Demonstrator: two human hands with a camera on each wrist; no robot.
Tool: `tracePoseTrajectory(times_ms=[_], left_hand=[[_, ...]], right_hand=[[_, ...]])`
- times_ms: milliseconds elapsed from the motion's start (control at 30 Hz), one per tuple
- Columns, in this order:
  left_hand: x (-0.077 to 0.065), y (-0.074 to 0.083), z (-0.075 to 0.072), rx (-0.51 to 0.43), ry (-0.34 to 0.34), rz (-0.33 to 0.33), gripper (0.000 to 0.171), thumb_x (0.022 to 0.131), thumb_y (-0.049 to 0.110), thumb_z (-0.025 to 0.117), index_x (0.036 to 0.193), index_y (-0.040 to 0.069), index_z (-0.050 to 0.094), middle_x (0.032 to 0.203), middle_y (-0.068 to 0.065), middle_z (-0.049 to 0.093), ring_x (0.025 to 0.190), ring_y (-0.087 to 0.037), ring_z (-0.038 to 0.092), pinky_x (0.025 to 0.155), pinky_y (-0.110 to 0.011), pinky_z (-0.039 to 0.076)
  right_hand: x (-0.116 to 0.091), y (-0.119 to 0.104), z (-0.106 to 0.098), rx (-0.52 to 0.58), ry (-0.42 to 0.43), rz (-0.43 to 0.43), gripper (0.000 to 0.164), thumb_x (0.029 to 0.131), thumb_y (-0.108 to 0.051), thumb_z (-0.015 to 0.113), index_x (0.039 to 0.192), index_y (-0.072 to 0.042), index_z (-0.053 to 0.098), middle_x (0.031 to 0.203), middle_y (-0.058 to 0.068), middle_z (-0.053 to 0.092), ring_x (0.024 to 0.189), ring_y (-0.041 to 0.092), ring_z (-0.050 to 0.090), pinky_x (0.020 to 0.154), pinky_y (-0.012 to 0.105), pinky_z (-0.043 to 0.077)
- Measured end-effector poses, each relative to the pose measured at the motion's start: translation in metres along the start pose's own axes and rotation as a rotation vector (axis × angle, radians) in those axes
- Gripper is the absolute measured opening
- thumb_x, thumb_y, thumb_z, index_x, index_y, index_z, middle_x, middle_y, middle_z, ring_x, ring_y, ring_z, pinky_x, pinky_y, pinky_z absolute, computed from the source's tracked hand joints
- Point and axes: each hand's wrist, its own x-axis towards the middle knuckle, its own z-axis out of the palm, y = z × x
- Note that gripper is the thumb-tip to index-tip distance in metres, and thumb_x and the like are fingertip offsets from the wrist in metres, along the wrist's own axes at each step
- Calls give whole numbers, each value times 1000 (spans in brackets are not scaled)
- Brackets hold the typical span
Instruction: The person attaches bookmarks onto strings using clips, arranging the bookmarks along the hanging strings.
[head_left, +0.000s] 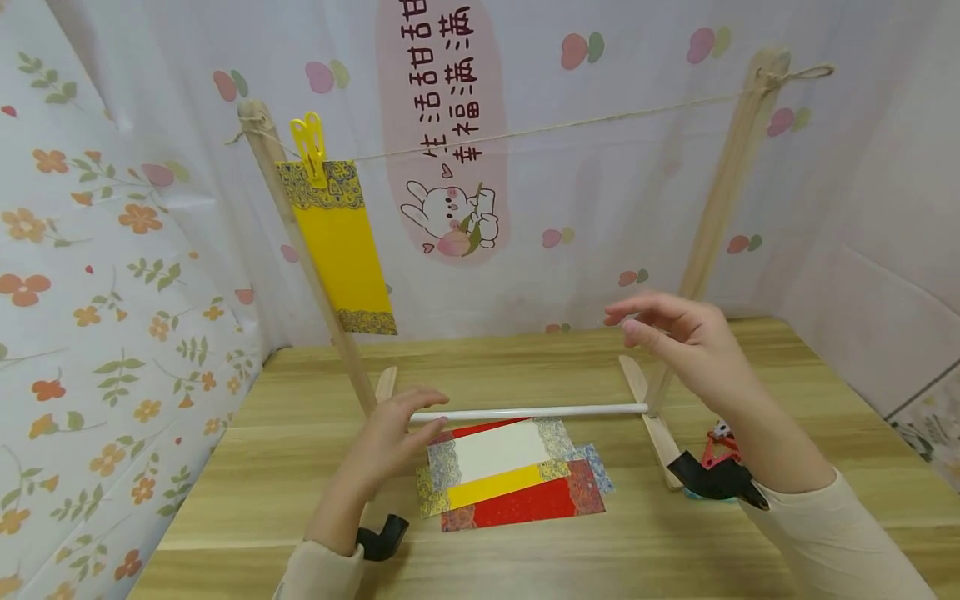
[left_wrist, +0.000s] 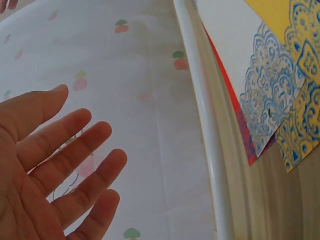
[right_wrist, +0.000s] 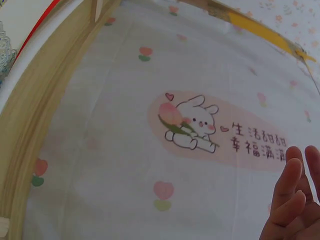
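Note:
My left hand (head_left: 390,433) hovers with relaxed, spread fingers by the near left end of a white rod (head_left: 525,412); its palm looks bare in the left wrist view. In the air near the right wooden post (head_left: 723,183) is my right hand (head_left: 693,342), loosely bent and holding nothing. Patterned paper strips overlap on the table: a white strip (head_left: 495,450), a yellow strip (head_left: 498,485), a red strip (head_left: 521,504) and a partly hidden blue one (head_left: 596,468). A yellow clothespin (head_left: 311,150) holds another yellow strip (head_left: 345,258) on a twine line (head_left: 555,127).
The twine runs between the right post and a left wooden post (head_left: 300,242), both on wooden feet. A red clip (head_left: 722,450) lies partly hidden behind my right wrist. Printed cloth (head_left: 570,275) hangs behind the wooden table (head_left: 262,467).

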Motion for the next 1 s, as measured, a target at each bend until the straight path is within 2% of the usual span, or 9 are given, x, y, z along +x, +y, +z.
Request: tracePoseTrajectory(times_ms=[133, 300, 467, 633, 833, 1000], left_hand=[[5, -1, 6, 26, -28, 13, 32, 91, 18, 73, 122, 11, 69, 128, -5, 66, 123, -28, 60, 103, -49, 48], [10, -6, 17, 32, -92, 29, 32, 90, 16, 73, 120, 6, 69, 124, -8, 68, 118, -30, 61, 99, -48, 51], [10, -7, 23, -10, -172, -44, 37, 89, 14, 74, 123, 1, 67, 125, -13, 66, 112, -32, 65, 90, -45, 57], [11, -8, 28, -24, -238, -101, 38, 90, 14, 74, 125, 1, 66, 127, -16, 64, 107, -33, 69, 89, -44, 57], [15, -11, 32, 50, -251, -90, 37, 88, 15, 75, 122, 3, 68, 123, -14, 66, 109, -31, 65, 93, -47, 54], [18, -14, 35, 72, -261, -91, 37, 87, 15, 77, 121, 3, 70, 121, -14, 67, 108, -31, 62, 94, -48, 53]], right_hand=[[-14, 12, -9, -2, 41, 60, 23, 100, -10, 58, 120, 0, 65, 110, -10, 71, 93, 10, 64, 81, 19, 52], [-30, 29, -22, 27, 94, 64, 22, 100, -6, 56, 119, 1, 66, 105, -11, 73, 87, 8, 62, 76, 18, 47], [-41, 44, -38, 99, 145, 8, 22, 99, 2, 53, 117, 4, 66, 102, -10, 73, 84, 6, 63, 71, 23, 40], [-50, 60, -54, 183, 199, 14, 22, 99, 5, 52, 115, 3, 67, 102, -9, 73, 84, 7, 62, 68, 24, 38], [-58, 81, -72, 299, 250, 77, 23, 100, 0, 53, 119, 4, 65, 103, -7, 74, 84, 7, 62, 66, 23, 39], [-66, 97, -84, 418, 271, 151, 25, 101, -4, 53, 123, 0, 66, 103, -7, 75, 85, 9, 63, 64, 23, 40]])
